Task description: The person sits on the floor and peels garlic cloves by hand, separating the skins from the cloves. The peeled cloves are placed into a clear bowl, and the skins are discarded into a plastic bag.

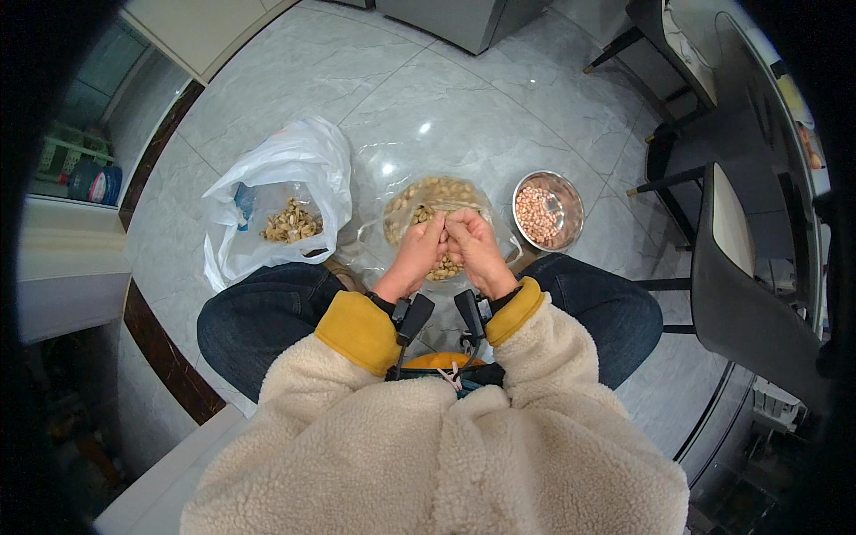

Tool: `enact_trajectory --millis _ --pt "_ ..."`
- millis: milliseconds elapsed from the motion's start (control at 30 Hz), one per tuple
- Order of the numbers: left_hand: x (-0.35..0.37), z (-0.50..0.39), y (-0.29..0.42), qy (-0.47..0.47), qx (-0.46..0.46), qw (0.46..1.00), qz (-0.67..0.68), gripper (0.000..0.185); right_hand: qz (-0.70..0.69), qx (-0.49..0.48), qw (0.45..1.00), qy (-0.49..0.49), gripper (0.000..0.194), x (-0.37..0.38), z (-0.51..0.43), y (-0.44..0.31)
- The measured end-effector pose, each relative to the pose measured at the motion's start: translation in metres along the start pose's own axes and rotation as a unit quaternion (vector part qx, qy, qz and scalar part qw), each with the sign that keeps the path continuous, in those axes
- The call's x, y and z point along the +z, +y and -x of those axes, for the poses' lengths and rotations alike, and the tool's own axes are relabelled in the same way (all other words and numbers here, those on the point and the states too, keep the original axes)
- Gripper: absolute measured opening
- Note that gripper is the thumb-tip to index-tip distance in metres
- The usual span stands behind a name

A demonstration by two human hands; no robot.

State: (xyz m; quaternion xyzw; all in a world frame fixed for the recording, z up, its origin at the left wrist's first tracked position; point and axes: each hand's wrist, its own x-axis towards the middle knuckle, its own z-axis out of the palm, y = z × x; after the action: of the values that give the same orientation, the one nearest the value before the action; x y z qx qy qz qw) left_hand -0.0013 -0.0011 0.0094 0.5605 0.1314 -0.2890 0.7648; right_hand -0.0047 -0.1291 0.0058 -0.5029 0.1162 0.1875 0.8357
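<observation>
My left hand (420,249) and my right hand (476,244) meet fingertip to fingertip. They pinch something small, apparently a peanut, which the fingers mostly hide. Beneath them a clear plastic bag (491,208) full of unshelled peanuts (435,189) stands open on the floor between my feet. To the right, a round stainless steel bowl (570,217) holds shelled pinkish peanut kernels (537,210). Over on the left, a white plastic bag (328,160) lies open with broken peanut shells (292,223) inside, beside a blue-printed piece of packaging (243,206).
Grey marble-patterned floor tiles (468,114) surround the bags. My bent knees flank the work, the left one (267,314) close to the white bag. Chairs (732,227) line the right side by a table (817,267). A grey cabinet or appliance (461,23) stands ahead.
</observation>
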Motion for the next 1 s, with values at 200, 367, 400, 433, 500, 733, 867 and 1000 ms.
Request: enact_trajectory --millis 200,367,400,433,500,733,867,1000 --pt "-0.015 0.000 0.007 -0.126 -0.050 0.989 0.057 0.041 0.016 -0.007 1.000 -0.018 0.006 -0.004 0.000 -0.004" --pt "-0.024 -0.003 0.004 -0.259 -0.109 0.953 0.112 0.040 0.048 0.031 0.997 -0.057 0.006 -0.015 -0.002 -0.013" --pt "-0.022 -0.005 0.003 -0.248 -0.106 0.954 0.130 0.039 0.052 0.024 0.997 -0.053 0.007 -0.015 -0.002 -0.014" --pt "-0.021 -0.005 0.002 -0.244 -0.099 0.953 0.149 0.038 0.039 0.012 0.998 -0.047 0.007 -0.015 -0.002 -0.014" --pt "-0.019 -0.008 0.003 -0.171 -0.100 0.956 0.217 0.036 0.018 -0.012 1.000 -0.012 0.007 -0.010 -0.001 -0.011" --pt "-0.005 -0.015 0.001 0.059 -0.092 0.942 0.316 0.036 0.301 -0.193 0.934 -0.021 0.010 0.014 0.000 0.003" --pt "-0.023 -0.016 -0.005 -0.124 -0.083 0.937 0.317 0.040 0.116 -0.140 0.979 0.097 0.011 0.008 -0.006 -0.002" --pt "-0.028 -0.019 -0.017 -0.211 -0.135 0.930 0.270 0.043 0.013 0.037 0.999 0.019 0.009 -0.003 -0.007 -0.002"
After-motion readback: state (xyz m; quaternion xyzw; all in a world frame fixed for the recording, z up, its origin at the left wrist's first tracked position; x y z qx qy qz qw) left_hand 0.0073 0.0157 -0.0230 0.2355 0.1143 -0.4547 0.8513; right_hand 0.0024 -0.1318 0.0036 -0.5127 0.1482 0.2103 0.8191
